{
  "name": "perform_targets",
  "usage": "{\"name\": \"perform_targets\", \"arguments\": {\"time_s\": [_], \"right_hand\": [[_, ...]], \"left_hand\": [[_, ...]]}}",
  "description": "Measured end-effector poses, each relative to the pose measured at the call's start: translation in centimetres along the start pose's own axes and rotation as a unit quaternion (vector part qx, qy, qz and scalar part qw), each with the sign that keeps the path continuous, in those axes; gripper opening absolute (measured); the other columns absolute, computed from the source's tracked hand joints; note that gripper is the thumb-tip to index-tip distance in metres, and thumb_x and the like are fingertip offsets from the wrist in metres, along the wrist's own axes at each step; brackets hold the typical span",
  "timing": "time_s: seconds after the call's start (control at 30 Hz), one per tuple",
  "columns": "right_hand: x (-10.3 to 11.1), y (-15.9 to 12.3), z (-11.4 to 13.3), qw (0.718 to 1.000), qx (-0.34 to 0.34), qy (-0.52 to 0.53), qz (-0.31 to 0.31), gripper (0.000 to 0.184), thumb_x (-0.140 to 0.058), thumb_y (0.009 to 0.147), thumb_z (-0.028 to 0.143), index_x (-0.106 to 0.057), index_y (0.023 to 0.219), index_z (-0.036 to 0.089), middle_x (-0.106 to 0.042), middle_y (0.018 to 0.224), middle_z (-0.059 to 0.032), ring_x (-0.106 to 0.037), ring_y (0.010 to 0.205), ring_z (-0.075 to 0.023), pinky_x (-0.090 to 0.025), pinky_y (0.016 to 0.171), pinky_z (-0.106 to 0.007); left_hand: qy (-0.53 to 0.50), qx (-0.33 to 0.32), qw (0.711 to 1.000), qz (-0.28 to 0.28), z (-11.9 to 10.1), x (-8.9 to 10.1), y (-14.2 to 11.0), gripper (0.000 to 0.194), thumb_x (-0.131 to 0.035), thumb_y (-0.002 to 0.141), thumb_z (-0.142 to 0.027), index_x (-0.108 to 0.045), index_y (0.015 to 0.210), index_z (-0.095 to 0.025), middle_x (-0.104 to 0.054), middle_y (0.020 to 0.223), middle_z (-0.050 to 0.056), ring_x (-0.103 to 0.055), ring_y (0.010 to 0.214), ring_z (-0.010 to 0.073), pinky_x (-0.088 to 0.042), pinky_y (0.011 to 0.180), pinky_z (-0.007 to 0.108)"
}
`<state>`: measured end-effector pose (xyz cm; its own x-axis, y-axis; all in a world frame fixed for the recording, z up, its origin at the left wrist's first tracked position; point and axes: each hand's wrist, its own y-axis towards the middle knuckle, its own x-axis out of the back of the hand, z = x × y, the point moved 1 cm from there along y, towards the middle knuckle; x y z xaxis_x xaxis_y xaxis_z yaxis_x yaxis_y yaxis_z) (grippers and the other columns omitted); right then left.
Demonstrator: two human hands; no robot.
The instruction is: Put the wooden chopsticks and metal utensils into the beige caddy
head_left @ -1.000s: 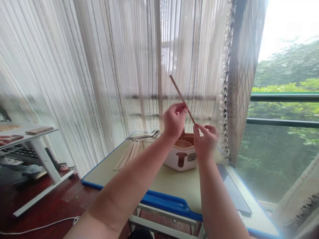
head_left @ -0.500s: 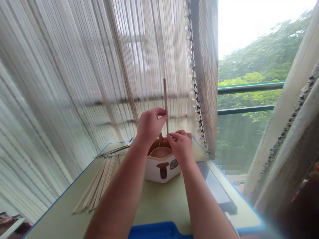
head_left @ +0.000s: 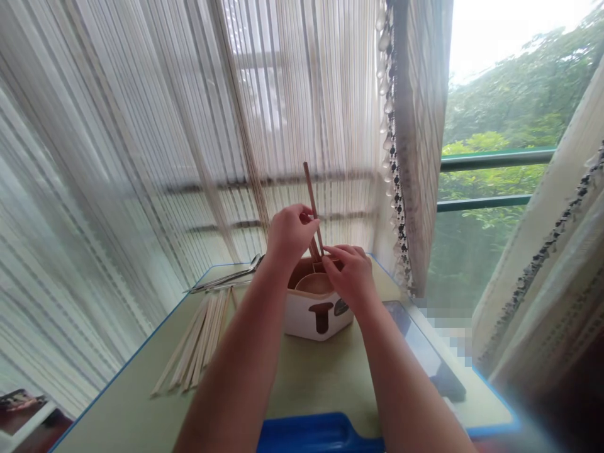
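My left hand [head_left: 289, 234] pinches a thin brown wooden chopstick [head_left: 309, 192] that stands nearly upright, tilted a little to the left at its top. Just right of it, my right hand [head_left: 350, 274] also closes its fingertips on the lower part of the stick. Both hands hover over a white holder [head_left: 317, 308] with a brown mushroom picture and brown inner compartments. The stick's lower end dips into the holder behind my fingers and is hidden there.
Several pale wooden chopsticks [head_left: 195, 345] lie in a row on the green table [head_left: 302, 377] to the left. Metal cutlery [head_left: 226, 279] lies at the far left edge. A dark phone [head_left: 425, 352] rests to the right. Curtains hang close behind; a blue tray edge [head_left: 311, 434] is nearest me.
The chopstick swung from a strong slant to nearly upright and came down into the holder. Both hands lowered with it. The camera view shifted right and closer to the table.
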<state>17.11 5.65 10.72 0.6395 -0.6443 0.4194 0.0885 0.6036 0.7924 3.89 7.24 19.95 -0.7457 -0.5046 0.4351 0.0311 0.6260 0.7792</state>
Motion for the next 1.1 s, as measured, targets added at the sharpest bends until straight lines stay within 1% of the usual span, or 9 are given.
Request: {"name": "perform_targets", "arguments": {"time_s": [0.1,0.23,0.37,0.47,0.57,0.73,0.87,0.97,1.1], "right_hand": [[-0.1,0.0,0.0,1.0,0.004,0.016,-0.003,0.022,-0.055,0.081,0.028,-0.071,0.096,0.027,-0.07,0.095,-0.002,-0.056,0.097,-0.0211,-0.039,0.088,-0.038],[-0.4,-0.1,0.0,1.0,-0.002,0.015,-0.001,0.02,-0.055,0.08,0.028,-0.071,0.092,0.027,-0.071,0.092,-0.0011,-0.057,0.094,-0.0204,-0.039,0.088,-0.037],[-0.6,-0.1,0.0,1.0,-0.003,0.013,0.005,0.018,-0.056,0.079,0.03,-0.072,0.086,0.026,-0.071,0.089,-0.0015,-0.057,0.092,-0.0204,-0.039,0.086,-0.036],[-0.6,-0.1,0.0,1.0,-0.002,0.006,0.01,0.018,-0.056,0.079,0.031,-0.072,0.085,0.026,-0.07,0.09,-0.0018,-0.056,0.092,-0.0202,-0.039,0.086,-0.036],[-0.5,-0.1,0.1,1.0,-0.002,0.004,0.024,0.019,-0.055,0.079,0.031,-0.072,0.084,0.026,-0.07,0.091,-0.0013,-0.056,0.092,-0.0201,-0.039,0.086,-0.036],[-0.3,-0.1,0.3,0.999,0.002,0.009,0.031,0.021,-0.053,0.081,0.03,-0.074,0.081,0.028,-0.07,0.09,-0.0009,-0.056,0.093,-0.0191,-0.039,0.087,-0.036],[-0.3,-0.1,0.1,0.999,0.008,-0.009,0.035,0.02,-0.054,0.081,0.03,-0.074,0.083,0.029,-0.069,0.092,-0.0005,-0.055,0.094,-0.0193,-0.04,0.086,-0.037],[-0.2,-0.1,-0.3,0.999,0.017,-0.015,0.034,0.02,-0.054,0.081,0.03,-0.074,0.084,0.03,-0.069,0.093,-0.0008,-0.054,0.094,-0.0202,-0.041,0.086,-0.038],[-0.2,-0.2,-0.4,0.999,0.018,-0.007,0.031,0.02,-0.054,0.081,0.03,-0.074,0.084,0.03,-0.069,0.093,-0.0003,-0.053,0.093,-0.021,-0.041,0.086,-0.038]], "left_hand": [[0.024,0.004,1.0,-0.008,-0.1,0.3,-0.1,0.015,-0.063,0.074,-0.032,-0.069,0.08,-0.019,-0.067,0.068,0.006,-0.06,0.064,0.0177,-0.045,0.066,0.029],[0.061,0.003,0.998,-0.032,-0.3,0.5,-0.4,0.021,-0.059,0.078,-0.034,-0.068,0.091,-0.02,-0.066,0.066,0.005,-0.06,0.062,0.0182,-0.043,0.065,0.029],[0.099,-0.017,0.994,-0.051,-0.5,0.5,-0.6,0.025,-0.052,0.083,-0.039,-0.069,0.084,-0.02,-0.064,0.064,0.007,-0.061,0.068,0.0215,-0.042,0.068,0.03],[0.099,-0.014,0.992,-0.075,-0.5,0.4,-0.7,0.024,-0.054,0.082,-0.041,-0.068,0.083,-0.021,-0.062,0.063,0.007,-0.061,0.073,0.0231,-0.041,0.07,0.03],[0.085,-0.007,0.993,-0.082,-0.3,0.2,-0.8,0.021,-0.057,0.081,-0.04,-0.067,0.081,-0.021,-0.061,0.063,0.006,-0.06,0.076,0.0233,-0.041,0.071,0.03],[0.105,-0.025,0.99,-0.085,-0.1,0.2,-0.8,0.022,-0.056,0.081,-0.039,-0.066,0.077,-0.019,-0.06,0.07,0.008,-0.058,0.078,0.0235,-0.041,0.076,0.033],[0.135,-0.039,0.985,-0.104,-0.1,0.1,-0.8,0.019,-0.06,0.078,-0.036,-0.067,0.083,-0.019,-0.06,0.085,0.011,-0.053,0.094,0.027,-0.039,0.086,0.038],[0.124,-0.032,0.988,-0.089,0.1,-0.2,-0.5,0.021,-0.058,0.079,-0.033,-0.067,0.09,-0.018,-0.058,0.097,0.014,-0.05,0.103,0.0284,-0.037,0.092,0.041],[0.058,-0.019,0.997,-0.055,1.0,-0.5,0.1,0.02,-0.053,0.08,-0.028,-0.068,0.088,-0.017,-0.061,0.09,0.012,-0.056,0.093,0.0242,-0.039,0.091,0.04]]}}
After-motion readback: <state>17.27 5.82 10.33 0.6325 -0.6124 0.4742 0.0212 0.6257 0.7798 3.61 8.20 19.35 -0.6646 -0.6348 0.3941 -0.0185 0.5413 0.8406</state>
